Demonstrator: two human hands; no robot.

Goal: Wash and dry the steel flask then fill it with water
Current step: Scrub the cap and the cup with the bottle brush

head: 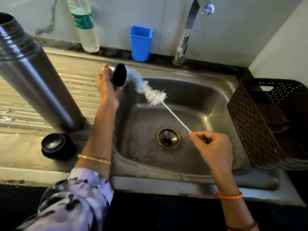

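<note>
The plastic water bottle bears a green label reading "ture".

A white sleeve with dark blotches, gold bangle on the left wrist; orange braided thread on the right; painted nails.

Steel sink drainboard, open steel flask upright on it, black stopper beside its base

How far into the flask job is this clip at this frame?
Early, washing stage. Done: the flask stands open on the drainboard, its stopper beside it. In hand: the left hand holds the cup lid over the sink while the right hand works the brush against it. Left: rinsing, drying and filling; the tap shows no water.
</note>
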